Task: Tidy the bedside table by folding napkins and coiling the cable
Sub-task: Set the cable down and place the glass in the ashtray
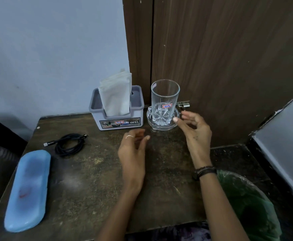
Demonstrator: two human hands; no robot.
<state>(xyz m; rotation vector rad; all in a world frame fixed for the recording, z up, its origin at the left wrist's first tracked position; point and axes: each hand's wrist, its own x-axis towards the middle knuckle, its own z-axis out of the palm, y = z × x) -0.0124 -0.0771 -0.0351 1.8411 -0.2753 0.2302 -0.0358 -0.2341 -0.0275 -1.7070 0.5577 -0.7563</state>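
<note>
Already the cable (pixel 69 144) lies in a loose coil near the table's (pixel 93 180) left back part, its pale plug end sticking out toward the left edge, and the napkins (pixel 115 94) stand folded upright in the grey holder (pixel 117 119) against the wall. Both hands hover empty above the middle of the table. The left hand (pixel 133 153) has its fingers loosely curled and apart, gripping nothing; it is somewhat blurred. The right hand (pixel 194 131) is open too, fingers spread and slightly bent, its thumb tip just beside the glass dish (pixel 161 124) on which the glass (pixel 164 101) stands; I cannot tell whether it touches the dish. A blue case (pixel 27 190) lies along the left edge, well apart from either hand. By the look of things, the folding and coiling are largely done, and the step in hand is a last straightening near the glass. If the dish wants nudging, that calls for a light, low touch on it, since the tall glass could tip; the coil's stray end might be tucked in.
</note>
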